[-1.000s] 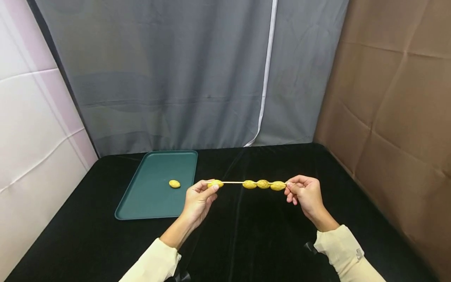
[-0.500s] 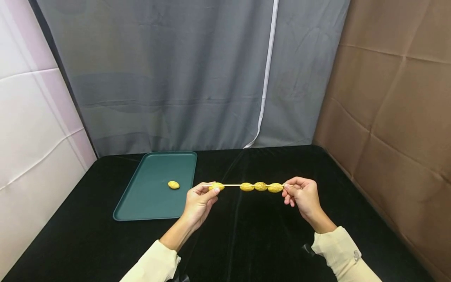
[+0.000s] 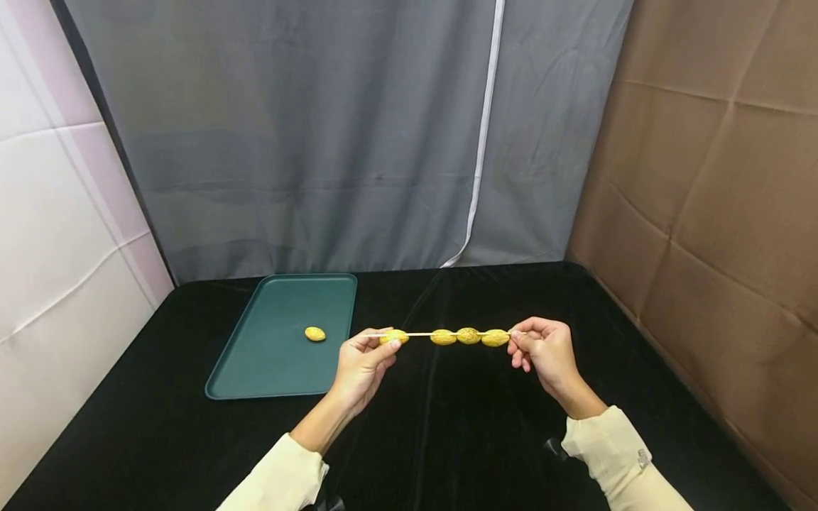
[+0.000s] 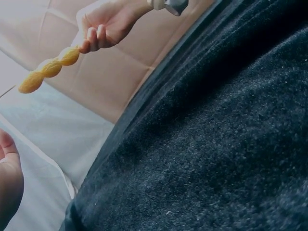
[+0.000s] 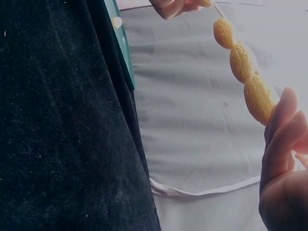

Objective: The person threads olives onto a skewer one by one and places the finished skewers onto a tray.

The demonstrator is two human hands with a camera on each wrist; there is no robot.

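Level above the table, a thin wooden skewer (image 3: 419,334) stretches between both hands. My left hand (image 3: 361,367) pinches a yellow oval piece (image 3: 393,336) with a wrinkled skin, threaded near the skewer's left end. Thumb and fingers of my right hand (image 3: 548,355) pinch the right end. Three similar yellow pieces (image 3: 469,336) sit in a row against the right fingertips, a short bare stretch of skewer parting them from the left piece. In the right wrist view these pieces (image 5: 240,62) touch end to end. Another yellow oval piece (image 3: 315,333) lies loose on the green tray (image 3: 268,362).
The tray lies on the left of a table (image 3: 486,440) covered in black velvety cloth. Behind stands a grey curtain (image 3: 319,142) with a white strip. A white cloth wall (image 3: 64,213) is on the left, a brown one (image 3: 716,213) on the right.
My right hand has moved slightly left with the skewer and its three pieces. The bare gap to the piece in my left hand has grown shorter; the left hand has hardly moved.
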